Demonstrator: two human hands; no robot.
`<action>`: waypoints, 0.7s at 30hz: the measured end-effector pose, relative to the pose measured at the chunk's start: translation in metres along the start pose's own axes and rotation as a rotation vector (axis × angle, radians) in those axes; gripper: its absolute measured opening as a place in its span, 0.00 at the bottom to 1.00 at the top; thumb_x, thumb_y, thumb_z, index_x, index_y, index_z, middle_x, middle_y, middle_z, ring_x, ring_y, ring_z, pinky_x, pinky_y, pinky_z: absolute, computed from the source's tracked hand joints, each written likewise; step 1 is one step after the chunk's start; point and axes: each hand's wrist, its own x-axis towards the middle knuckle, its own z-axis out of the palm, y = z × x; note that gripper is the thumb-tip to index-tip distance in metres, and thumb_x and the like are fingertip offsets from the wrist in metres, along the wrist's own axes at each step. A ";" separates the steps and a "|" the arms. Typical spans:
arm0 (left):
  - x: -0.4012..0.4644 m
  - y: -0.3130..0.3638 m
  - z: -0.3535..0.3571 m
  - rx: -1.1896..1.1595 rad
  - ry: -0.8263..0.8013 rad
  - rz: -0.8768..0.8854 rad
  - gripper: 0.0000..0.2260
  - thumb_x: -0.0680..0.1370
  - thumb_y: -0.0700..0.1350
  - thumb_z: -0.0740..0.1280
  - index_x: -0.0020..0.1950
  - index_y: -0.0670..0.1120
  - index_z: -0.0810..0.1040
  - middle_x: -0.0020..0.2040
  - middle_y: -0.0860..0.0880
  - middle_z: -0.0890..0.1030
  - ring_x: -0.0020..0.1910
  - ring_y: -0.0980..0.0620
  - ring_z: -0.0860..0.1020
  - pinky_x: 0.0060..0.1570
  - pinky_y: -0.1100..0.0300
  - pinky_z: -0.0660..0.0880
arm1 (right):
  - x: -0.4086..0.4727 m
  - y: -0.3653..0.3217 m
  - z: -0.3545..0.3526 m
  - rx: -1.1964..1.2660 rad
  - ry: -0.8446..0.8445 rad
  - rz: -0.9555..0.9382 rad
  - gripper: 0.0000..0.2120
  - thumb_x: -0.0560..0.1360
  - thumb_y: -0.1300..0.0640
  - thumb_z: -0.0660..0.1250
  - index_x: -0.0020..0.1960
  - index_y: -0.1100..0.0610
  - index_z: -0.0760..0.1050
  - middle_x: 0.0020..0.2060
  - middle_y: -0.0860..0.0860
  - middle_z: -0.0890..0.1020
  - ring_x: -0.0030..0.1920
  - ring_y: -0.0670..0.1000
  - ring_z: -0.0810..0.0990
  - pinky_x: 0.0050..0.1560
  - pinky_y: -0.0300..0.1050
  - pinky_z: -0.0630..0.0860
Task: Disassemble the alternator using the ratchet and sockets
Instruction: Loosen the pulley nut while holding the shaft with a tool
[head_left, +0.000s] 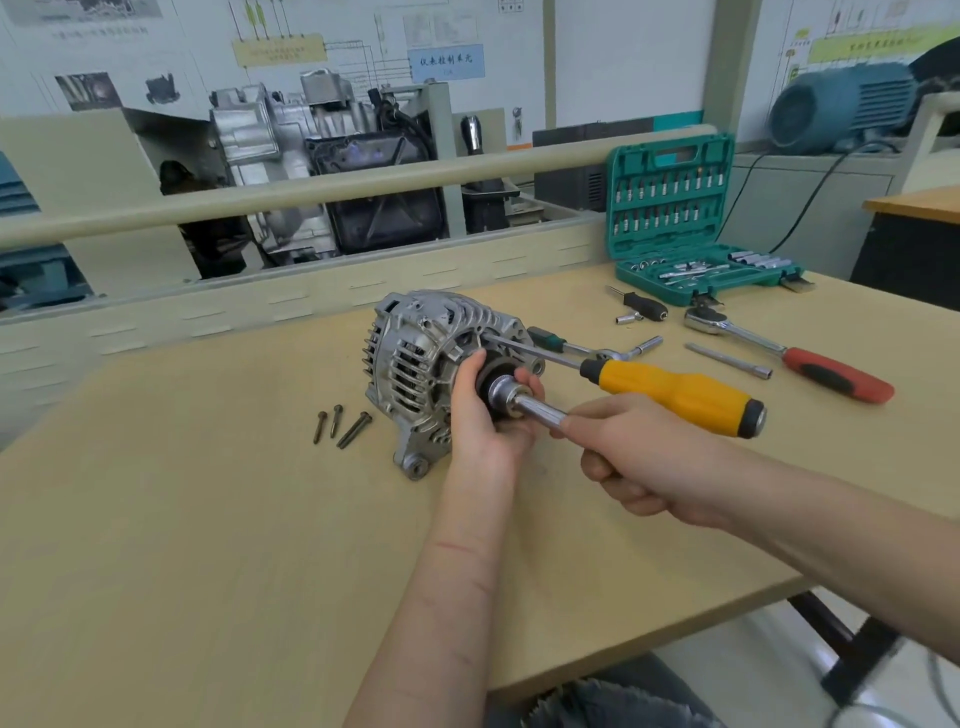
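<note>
1. The alternator (434, 374) is seen lying on its side on the wooden workbench (208, 519), just right of the frame's centre, with its pulley end turned toward the lower right of the frame, toward the person.
2. Its shaft axis is judged to run from upper left to lower right; a socket (501, 391) on a chrome extension bar (537, 408) is seated on the pulley along that same line.
3. The left hand (480, 415) is wrapped around the pulley, fingers curled behind it and the thumb over the top, so the pulley lies inside its grip.
4. The right hand (631, 457) is placed at the lower-right end of the bar, which is pinched between the thumb and curled fingers; whether a handle is hidden in the palm cannot be told.
5. The left hand is the nearer to the alternator body; the right sits further out along the axis.
6. A yellow-handled screwdriver (675, 392) is wedged into the housing, its handle pointing right.
7. Three long bolts (340, 426) lie just left of the alternator; a red-handled ratchet (789, 356) and the green socket case (691, 228) lie to the upper right.
8. The coming turn is judged to depend on the bar being kept in line with the shaft while the pulley is held.
</note>
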 end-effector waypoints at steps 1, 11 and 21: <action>0.000 0.000 -0.001 -0.006 -0.005 -0.006 0.11 0.72 0.43 0.69 0.47 0.40 0.70 0.26 0.42 0.76 0.21 0.51 0.73 0.26 0.62 0.76 | -0.001 0.002 0.001 0.027 0.015 -0.007 0.07 0.79 0.55 0.58 0.53 0.54 0.73 0.22 0.49 0.67 0.16 0.44 0.59 0.17 0.31 0.55; 0.003 0.003 -0.002 0.026 -0.017 -0.064 0.14 0.71 0.44 0.70 0.50 0.40 0.69 0.30 0.43 0.75 0.25 0.52 0.71 0.27 0.65 0.74 | -0.004 0.026 -0.008 0.963 -0.448 0.262 0.21 0.67 0.55 0.63 0.48 0.73 0.76 0.39 0.63 0.81 0.23 0.51 0.78 0.19 0.38 0.74; -0.003 0.001 -0.001 0.104 0.039 -0.046 0.13 0.70 0.48 0.71 0.43 0.40 0.72 0.32 0.44 0.75 0.28 0.51 0.75 0.29 0.64 0.75 | 0.018 -0.024 0.003 -0.127 -0.260 0.286 0.19 0.80 0.46 0.52 0.34 0.54 0.63 0.16 0.44 0.62 0.13 0.42 0.58 0.12 0.30 0.52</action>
